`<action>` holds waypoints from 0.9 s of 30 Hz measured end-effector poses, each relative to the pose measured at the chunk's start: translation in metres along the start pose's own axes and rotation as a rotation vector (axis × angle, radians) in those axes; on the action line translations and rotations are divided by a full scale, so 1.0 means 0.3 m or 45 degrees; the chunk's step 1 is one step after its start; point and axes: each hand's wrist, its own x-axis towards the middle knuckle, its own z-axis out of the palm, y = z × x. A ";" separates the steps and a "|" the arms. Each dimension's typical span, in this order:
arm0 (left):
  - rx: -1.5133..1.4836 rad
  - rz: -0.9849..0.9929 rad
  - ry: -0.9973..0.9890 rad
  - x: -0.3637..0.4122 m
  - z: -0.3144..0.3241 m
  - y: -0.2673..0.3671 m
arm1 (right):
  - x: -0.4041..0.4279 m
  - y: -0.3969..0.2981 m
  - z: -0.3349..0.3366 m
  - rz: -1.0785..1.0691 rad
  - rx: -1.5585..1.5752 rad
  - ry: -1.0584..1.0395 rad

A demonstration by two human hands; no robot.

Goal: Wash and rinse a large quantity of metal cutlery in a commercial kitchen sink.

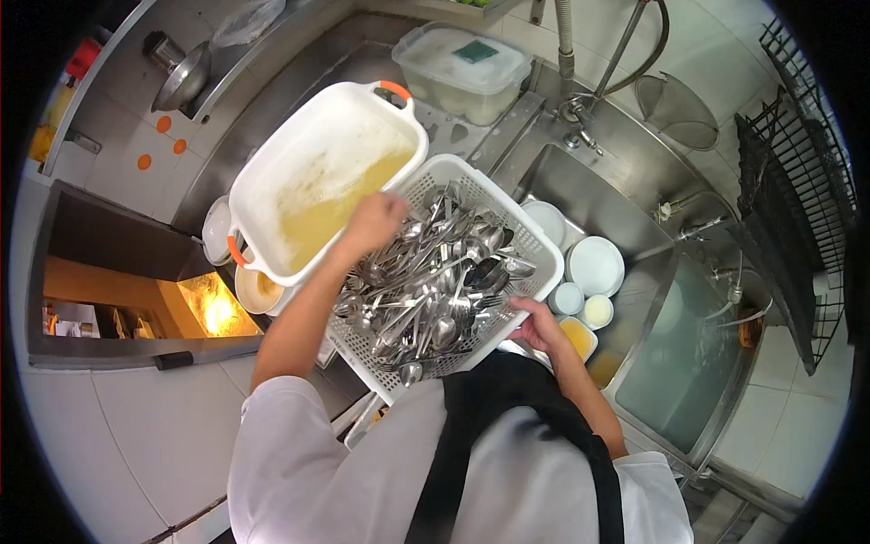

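Observation:
A white perforated plastic basket (544,265) heaped with metal spoons and forks (442,272) is tilted in front of me. My right hand (533,323) grips its right side near the bottom corner. Over the basket's upper left edge is my left hand (380,221), blurred, beside the cutlery; whether its fingers hold a piece cannot be made out. Left of the basket, a white tub with orange handles (326,109) contains foamy yellowish liquid (326,217).
White bowls and small containers (595,265) stand at the near sink's edge. A water-filled basin (680,360) lies right. Behind are a lidded clear container (469,81) and a faucet (578,115). More bowls (217,231) stand left; a wire rack (809,170) hangs right.

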 end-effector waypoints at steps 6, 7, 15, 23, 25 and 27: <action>0.072 -0.375 0.177 0.201 -0.208 -0.454 | 0.002 -0.009 0.019 0.007 0.018 0.048; 0.103 -0.489 0.153 0.224 -0.217 -0.550 | 0.003 -0.010 0.021 -0.004 0.047 -0.008; 0.810 -0.731 -0.016 0.336 -0.235 -1.033 | 0.027 0.002 0.003 0.046 -0.023 0.194; 0.697 -0.729 -0.060 0.493 -0.083 -1.089 | 0.052 0.021 -0.007 0.074 0.100 0.341; 0.665 -0.740 -0.066 0.490 -0.060 -1.090 | 0.051 0.022 -0.008 0.058 0.089 0.246; 0.614 -0.743 -0.089 0.470 -0.044 -1.086 | 0.049 0.021 -0.008 0.055 0.148 0.282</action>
